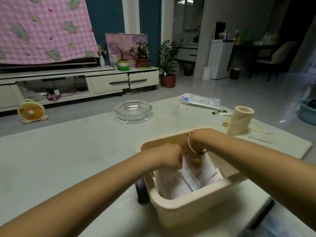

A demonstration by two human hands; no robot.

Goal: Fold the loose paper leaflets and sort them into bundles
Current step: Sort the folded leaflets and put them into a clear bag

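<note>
Currently, lower right of frame: left hand (171, 158) and right hand (187, 147), fingers pinched on leaflets (186, 180) inside the tub (191, 209); gathering step, likely lifting out next.

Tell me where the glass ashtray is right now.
The glass ashtray sits on the pale table toward its far edge, left of centre in the head view, beyond the beige bin.
</note>
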